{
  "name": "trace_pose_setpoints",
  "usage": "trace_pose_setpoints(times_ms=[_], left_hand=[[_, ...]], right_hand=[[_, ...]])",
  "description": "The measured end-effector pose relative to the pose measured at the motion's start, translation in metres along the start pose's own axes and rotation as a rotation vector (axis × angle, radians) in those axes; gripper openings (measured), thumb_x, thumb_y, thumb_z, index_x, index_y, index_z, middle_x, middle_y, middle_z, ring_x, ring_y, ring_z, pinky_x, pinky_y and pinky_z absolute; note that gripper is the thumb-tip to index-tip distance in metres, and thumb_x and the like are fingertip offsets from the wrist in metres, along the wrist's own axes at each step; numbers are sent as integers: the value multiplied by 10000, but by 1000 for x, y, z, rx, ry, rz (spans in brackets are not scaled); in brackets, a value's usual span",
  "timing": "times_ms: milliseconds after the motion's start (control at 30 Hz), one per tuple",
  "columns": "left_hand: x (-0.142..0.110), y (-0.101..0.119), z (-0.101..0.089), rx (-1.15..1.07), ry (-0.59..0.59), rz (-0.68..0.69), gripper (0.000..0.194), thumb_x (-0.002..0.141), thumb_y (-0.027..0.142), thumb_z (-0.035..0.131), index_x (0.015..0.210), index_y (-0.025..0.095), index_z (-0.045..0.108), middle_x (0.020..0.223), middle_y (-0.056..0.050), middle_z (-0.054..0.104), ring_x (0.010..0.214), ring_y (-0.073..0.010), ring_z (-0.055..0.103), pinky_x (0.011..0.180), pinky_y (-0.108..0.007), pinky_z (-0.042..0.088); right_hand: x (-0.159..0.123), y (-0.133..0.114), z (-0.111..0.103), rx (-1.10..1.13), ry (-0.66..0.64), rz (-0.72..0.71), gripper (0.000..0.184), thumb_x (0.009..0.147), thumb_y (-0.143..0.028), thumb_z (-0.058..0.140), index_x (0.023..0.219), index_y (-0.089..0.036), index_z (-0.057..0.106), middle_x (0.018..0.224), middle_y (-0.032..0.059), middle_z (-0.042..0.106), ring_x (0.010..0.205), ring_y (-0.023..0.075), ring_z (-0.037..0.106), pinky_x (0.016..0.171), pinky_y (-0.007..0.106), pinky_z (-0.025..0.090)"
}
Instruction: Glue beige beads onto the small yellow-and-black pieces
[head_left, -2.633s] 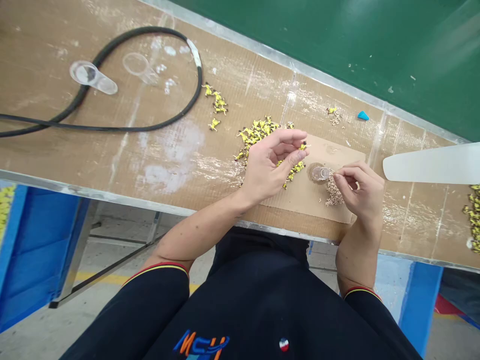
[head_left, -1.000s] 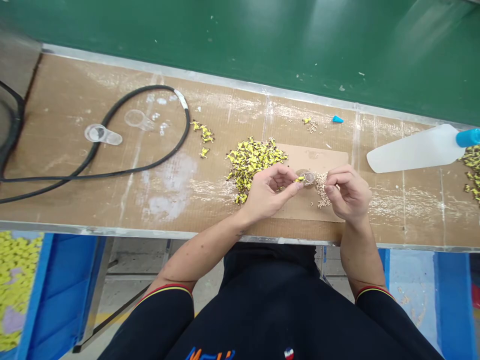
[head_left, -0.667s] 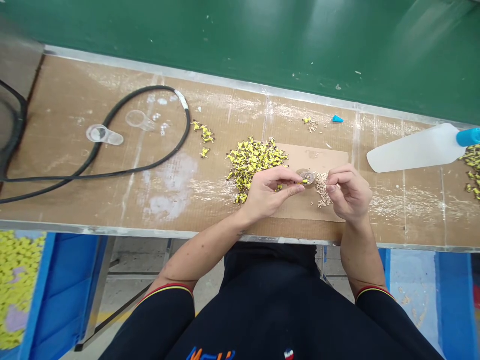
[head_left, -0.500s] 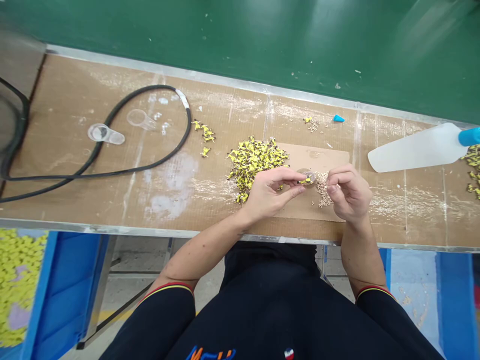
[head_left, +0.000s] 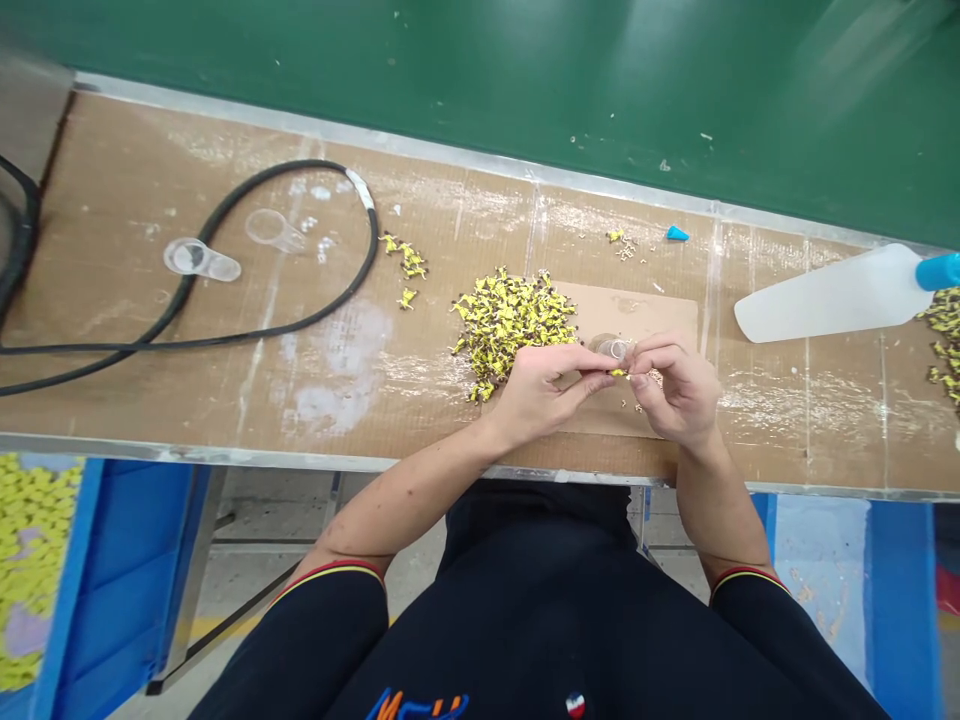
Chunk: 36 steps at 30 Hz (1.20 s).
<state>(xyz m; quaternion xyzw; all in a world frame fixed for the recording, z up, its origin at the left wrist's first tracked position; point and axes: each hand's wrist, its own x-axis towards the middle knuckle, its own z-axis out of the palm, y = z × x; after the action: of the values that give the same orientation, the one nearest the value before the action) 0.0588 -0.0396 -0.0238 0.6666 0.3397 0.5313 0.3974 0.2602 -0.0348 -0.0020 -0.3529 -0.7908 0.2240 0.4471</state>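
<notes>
Between the thumb and forefinger of my left hand [head_left: 546, 388] is a small yellow and black figure piece [head_left: 619, 373], mostly covered by the fingertips. My right hand [head_left: 676, 386] meets it from the right, thumb and forefinger pinched at the piece; what they hold is too small to make out. Just behind the fingertips stands a small clear cup [head_left: 613, 346]. Left of my hands lies a heap of yellow and black figure pieces [head_left: 510, 320]. Tiny pale bits [head_left: 637, 408] lie under my right hand, partly hidden, on a cardboard sheet [head_left: 660, 308].
A white bottle with a blue cap [head_left: 832, 292] lies at right. A blue cone tip [head_left: 676, 233] is near the back edge. Leftward are a black cable [head_left: 300, 325] and two clear plastic scoops [head_left: 201, 260]. Blue bins [head_left: 135, 560] stand below the table.
My right hand has moved left from above the pale bits to my left fingertips. My left hand stays nearly in place, still pinching the yellow piece.
</notes>
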Motion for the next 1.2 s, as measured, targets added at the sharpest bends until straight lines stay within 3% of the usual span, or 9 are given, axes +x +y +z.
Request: trace_pose_setpoints(times_ms=[1200], left_hand=[[-3, 2, 3, 195, 54, 155, 76, 931, 145, 719, 971, 167, 780, 876, -41, 822, 758, -107, 778, 752, -170, 606]], right_hand=[[4, -3, 5, -143, 13, -55, 163, 861, -99, 676, 855, -253, 623, 818, 0, 734, 745, 156, 731, 660, 293, 609]])
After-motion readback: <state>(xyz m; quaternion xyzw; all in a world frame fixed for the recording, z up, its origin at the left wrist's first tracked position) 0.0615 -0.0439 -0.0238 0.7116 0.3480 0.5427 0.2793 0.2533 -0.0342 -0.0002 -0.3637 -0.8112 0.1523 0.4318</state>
